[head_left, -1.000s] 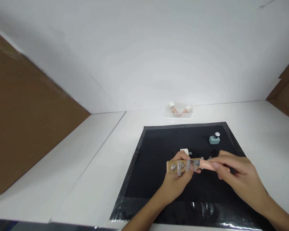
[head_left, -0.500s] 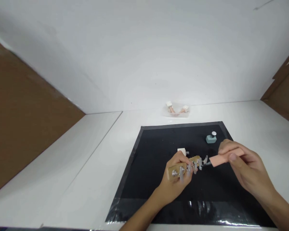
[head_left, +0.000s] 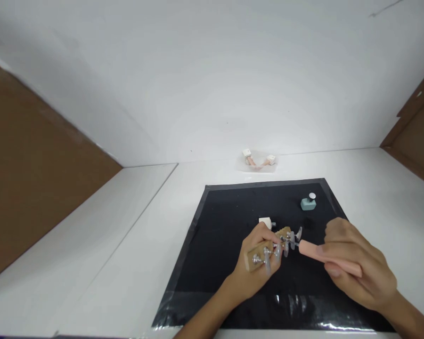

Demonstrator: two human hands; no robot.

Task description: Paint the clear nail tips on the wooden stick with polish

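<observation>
Near the centre of the black mat, my left hand [head_left: 255,273] is wrapped round a tan wooden piece [head_left: 257,256]. Metal posts with translucent knobs [head_left: 277,253] stick out along this piece. My right hand [head_left: 356,263], at the right, grips a pink-handled tool [head_left: 313,250]. The tool's thin tip reaches the posts at the far end of the wooden piece; its exact contact point is too small to make out. A white block [head_left: 265,221] with a small grey end lies just beyond my left hand's fingers.
The black mat [head_left: 212,240] lies on a white table [head_left: 127,254]. A teal bottle [head_left: 308,204] with a round white top stands at the mat's back right. Behind the mat, a clear tray [head_left: 257,168] holds white-headed items. Brown panels [head_left: 38,169] flank the table.
My right hand has shifted its grip and turned the pink-handled tool, bringing its tip left among the posts. My left hand still holds the wooden piece, nearly unmoved.
</observation>
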